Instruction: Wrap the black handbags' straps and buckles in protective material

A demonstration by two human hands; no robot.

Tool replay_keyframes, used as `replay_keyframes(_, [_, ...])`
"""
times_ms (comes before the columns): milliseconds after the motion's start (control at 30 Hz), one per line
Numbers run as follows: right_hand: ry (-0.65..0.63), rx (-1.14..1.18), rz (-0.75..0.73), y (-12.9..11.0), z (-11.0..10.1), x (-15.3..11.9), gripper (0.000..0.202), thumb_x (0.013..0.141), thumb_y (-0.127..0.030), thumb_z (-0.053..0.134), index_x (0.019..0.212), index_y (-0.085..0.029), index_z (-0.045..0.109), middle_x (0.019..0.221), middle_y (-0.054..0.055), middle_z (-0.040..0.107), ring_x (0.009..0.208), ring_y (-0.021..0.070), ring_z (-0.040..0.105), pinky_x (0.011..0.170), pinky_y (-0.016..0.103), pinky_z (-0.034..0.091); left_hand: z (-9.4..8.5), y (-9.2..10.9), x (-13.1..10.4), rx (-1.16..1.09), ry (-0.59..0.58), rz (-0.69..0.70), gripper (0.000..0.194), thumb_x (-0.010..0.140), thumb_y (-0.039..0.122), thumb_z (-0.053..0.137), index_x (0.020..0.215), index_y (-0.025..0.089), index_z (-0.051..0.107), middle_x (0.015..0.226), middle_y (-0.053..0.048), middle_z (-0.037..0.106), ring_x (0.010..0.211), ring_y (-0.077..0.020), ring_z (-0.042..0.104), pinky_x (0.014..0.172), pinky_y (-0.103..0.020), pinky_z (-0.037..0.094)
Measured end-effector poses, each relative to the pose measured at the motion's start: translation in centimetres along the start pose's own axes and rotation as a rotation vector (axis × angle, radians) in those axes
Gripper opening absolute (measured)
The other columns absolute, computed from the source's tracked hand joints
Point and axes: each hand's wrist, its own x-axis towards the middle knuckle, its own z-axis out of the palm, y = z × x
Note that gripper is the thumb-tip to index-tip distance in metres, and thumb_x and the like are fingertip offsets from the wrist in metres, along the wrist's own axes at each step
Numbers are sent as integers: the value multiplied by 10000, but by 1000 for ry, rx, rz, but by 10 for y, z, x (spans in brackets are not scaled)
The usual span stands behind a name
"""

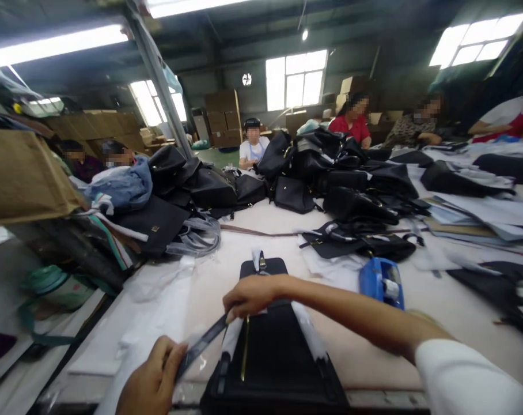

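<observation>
1. Left hand (149,377) is near the bottom. Its grip is closed, thumb pressed to fingers, and it has the low part of a dark strap (203,343). A firm, soft pinch should stop slips.
2. Strap goes up between both hands and looks straight. It is best flat, with no twist. I cannot tell if it joins the black bag (283,351).
3. Right hand (251,297) is over the bag. Its grip is closed too, on the strap's top part. A gentle, even pull seems best.
4. Black bag lies on the bench (365,354), close in front. Take care not to rip its white wrap (304,323).
5. Blue tape holder (376,282) sits past the right arm, so elbows should mind it.
</observation>
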Motion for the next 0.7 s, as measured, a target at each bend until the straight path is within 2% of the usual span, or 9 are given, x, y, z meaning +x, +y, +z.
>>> replay_keyframes(67, [18,21,-22,4,1,4,256,899,-385,509,935,-153,612,743,-2,603,651,101,511,592,198,351,-6,7,4,37,-25,-27,261,914,445,367,756,251,441,572,37,551,564,-191,578,563,-265,348])
replay_keyframes(167, [-19,82,-91,-7,-2,18,247,908,-359,509,897,-131,603,703,-6,600,630,93,509,593,199,351,-10,24,15,-25,-74,-35,287,935,459,356,763,242,428,565,43,562,567,-172,592,578,-251,350])
replay_keyframes(267, [-54,96,-88,-11,-6,28,260,904,-369,524,903,-122,602,706,0,618,634,95,519,596,201,353,-9,35,26,-1,-64,0,272,942,445,364,774,241,427,550,49,552,547,-167,584,564,-251,330])
replay_keyframes(333, [-29,69,-60,0,-6,27,281,883,-392,549,964,-129,608,781,15,638,676,107,532,605,203,355,-6,35,31,78,-37,52,255,945,423,366,774,242,423,554,43,540,553,-177,571,554,-257,309])
replay_keyframes(433, [11,-4,-14,31,-4,20,302,857,-385,573,1045,-152,612,899,36,644,757,131,543,640,213,361,-2,27,37,193,-1,112,236,951,393,353,778,243,411,610,20,555,594,-189,571,548,-262,292])
replay_keyframes(533, [-9,8,26,51,-2,14,233,876,-316,532,1005,-145,625,856,30,645,745,127,545,648,213,360,-1,24,45,277,-2,112,234,958,385,330,797,240,418,630,2,581,611,-201,588,546,-266,289])
replay_keyframes(600, [-36,76,24,51,-3,15,209,882,-290,512,960,-135,627,805,21,641,715,117,545,636,208,361,-2,29,53,320,-19,114,242,961,385,320,809,234,433,616,-7,597,609,-207,597,544,-266,293])
replay_keyframes(700, [-81,180,17,39,-7,24,211,876,-290,511,931,-121,624,780,21,640,685,111,547,615,203,368,-2,46,66,384,-57,149,254,964,385,312,847,220,466,624,-24,626,617,-210,616,535,-265,297])
